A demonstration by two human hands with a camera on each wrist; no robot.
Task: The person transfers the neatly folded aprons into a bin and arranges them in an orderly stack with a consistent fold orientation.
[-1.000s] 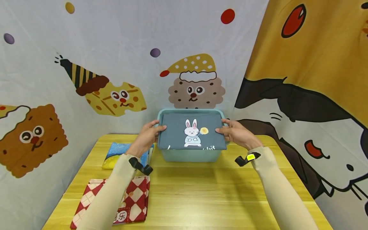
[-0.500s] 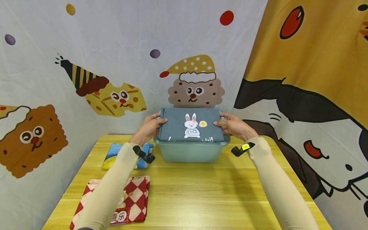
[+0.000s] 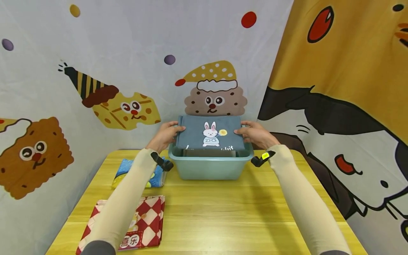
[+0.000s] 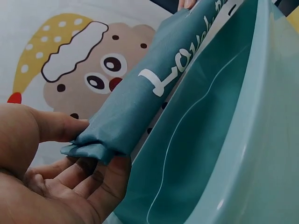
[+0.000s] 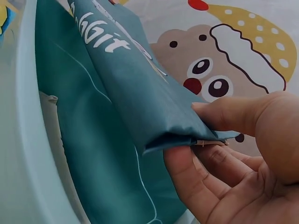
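A folded blue-grey cloth (image 3: 193, 136) with a printed white rabbit and lettering is held up over the light teal plastic basin (image 3: 210, 170). At its left end, my left hand (image 3: 164, 135) pinches the folded edge, thumb on top and fingers beneath. My right hand (image 3: 257, 134) grips the opposite end the same way. In both wrist views the cloth (image 4: 126, 109) hangs tilted above the basin's inside (image 5: 93, 135). Below the cloth, a grey folded piece (image 3: 208, 153) shows within the basin; the rest of it is hidden.
Left of the basin lies a blue and yellow folded cloth (image 3: 157, 177), partly behind the left forearm. Nearer the front is a red and white checked folded cloth (image 3: 153, 219). The wooden table (image 3: 216, 212) meets a cartoon-printed curtain (image 3: 134, 53) behind the basin.
Both hands have raised the rabbit-print cloth upward and away from the basin's front rim. More of the basin's opening and the grey piece inside now show.
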